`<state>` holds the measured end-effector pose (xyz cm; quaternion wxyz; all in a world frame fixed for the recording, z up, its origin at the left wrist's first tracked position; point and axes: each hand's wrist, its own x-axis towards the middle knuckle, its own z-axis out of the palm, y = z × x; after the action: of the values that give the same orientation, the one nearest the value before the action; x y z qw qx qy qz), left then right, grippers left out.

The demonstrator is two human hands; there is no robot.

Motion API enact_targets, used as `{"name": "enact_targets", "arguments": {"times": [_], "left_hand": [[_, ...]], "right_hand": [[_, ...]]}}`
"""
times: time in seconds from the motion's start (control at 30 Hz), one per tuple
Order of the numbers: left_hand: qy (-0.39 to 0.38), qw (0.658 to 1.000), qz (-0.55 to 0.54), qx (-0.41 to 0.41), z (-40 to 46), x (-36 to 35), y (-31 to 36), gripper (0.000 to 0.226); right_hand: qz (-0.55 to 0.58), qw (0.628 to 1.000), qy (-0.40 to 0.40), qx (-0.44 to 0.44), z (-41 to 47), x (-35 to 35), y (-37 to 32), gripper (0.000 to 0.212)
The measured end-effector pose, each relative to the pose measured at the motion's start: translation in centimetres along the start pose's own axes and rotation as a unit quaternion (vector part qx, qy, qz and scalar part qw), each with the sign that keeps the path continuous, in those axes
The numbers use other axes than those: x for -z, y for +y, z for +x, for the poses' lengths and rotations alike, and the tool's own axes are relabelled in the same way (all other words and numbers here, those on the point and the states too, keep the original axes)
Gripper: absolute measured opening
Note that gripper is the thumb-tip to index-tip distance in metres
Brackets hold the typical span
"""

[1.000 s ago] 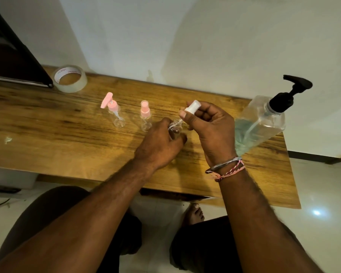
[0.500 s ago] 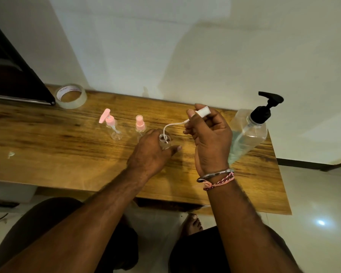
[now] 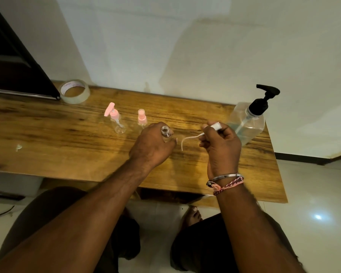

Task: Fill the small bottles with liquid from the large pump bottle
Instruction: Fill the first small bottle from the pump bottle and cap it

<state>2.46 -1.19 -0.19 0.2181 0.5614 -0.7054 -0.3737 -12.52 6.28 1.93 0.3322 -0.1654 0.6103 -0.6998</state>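
The fingers (image 3: pixel 166 142) of the left hand (image 3: pixel 152 146) are curled round a small clear bottle (image 3: pixel 165 133), which is held with its open threaded neck upward, just above or on the desk (image 3: pixel 67 134); whether its base touches the wood cannot be told, since the hand hides it. The fingers (image 3: pixel 207 131) of the right hand (image 3: pixel 220 148) are closed in a pinch on a white spray cap (image 3: pixel 217 126), from which a thin curved dip tube (image 3: pixel 187 141) hangs down and to the left, clear of the bottle's neck. The two hands are held apart, the tube lying between them. The left wrist is bent over the desk from the near edge; the right forearm is raised more steeply, and a metal bangle (image 3: pixel 226 176) and a braided thread band (image 3: pixel 227 185) are worn at its wrist.

Behind the left hand, two more small bottles are stood upright: one with a pink pump top (image 3: pixel 114 120) and one with a pink spray top (image 3: pixel 142 118). The large pump bottle (image 3: pixel 248 123), with a black pump head and partly filled with clear liquid, is seen at the desk's far right corner, just beyond the right hand. A roll of clear tape (image 3: pixel 75 91) lies at the back left, beside a dark panel (image 3: pixel 16 71).
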Motion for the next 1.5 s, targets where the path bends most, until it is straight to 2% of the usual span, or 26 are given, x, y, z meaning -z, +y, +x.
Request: {"name": "enact_targets", "arguments": {"times": [0.1,0.23,0.33,0.47,0.57,0.67,0.8,0.87,1.23,1.5], "left_hand": [[-0.003,1.0,0.004,-0.01,-0.1,0.0,0.1,0.016],[-0.008,1.0,0.014,-0.017,-0.1,-0.1,0.0,0.019],[-0.004,0.999,0.023,-0.025,-0.1,-0.2,-0.1,0.021],[-0.001,0.998,0.043,-0.04,0.1,-0.7,-0.4,0.022],[0.001,0.997,0.048,-0.053,0.0,-1.0,-0.5,0.022],[0.001,0.997,0.052,-0.058,-0.2,-1.0,-0.4,0.021],[-0.005,0.997,0.051,-0.06,-0.4,-1.1,-0.4,0.023],[-0.005,0.997,0.048,-0.066,-0.5,-1.1,-0.2,0.026],[0.022,0.996,0.052,-0.074,-1.1,-0.7,1.1,0.031],[0.068,0.993,0.079,-0.06,-2.6,0.5,4.0,0.042]], "right_hand": [[-0.073,0.996,0.018,-0.048,0.0,-0.2,1.6,0.013],[-0.02,0.988,0.024,-0.154,0.0,-1.0,3.2,0.01],[0.034,0.97,-0.009,-0.24,-0.6,-1.4,3.8,0.021],[-0.013,0.96,-0.054,-0.274,-1.4,-1.4,4.3,0.017],[-0.156,0.962,-0.045,-0.22,-1.2,-0.9,5.0,0.02],[-0.338,0.931,-0.067,-0.122,-0.9,-0.2,5.3,0.021],[-0.437,0.889,-0.134,-0.032,-0.9,0.3,4.7,0.016],[-0.472,0.87,-0.139,0.011,-0.8,0.5,4.7,0.019],[-0.493,0.858,-0.138,0.038,-0.5,-0.1,4.4,0.036],[-0.468,0.869,-0.106,0.119,-1.7,-0.8,-0.5,0.012]]}}
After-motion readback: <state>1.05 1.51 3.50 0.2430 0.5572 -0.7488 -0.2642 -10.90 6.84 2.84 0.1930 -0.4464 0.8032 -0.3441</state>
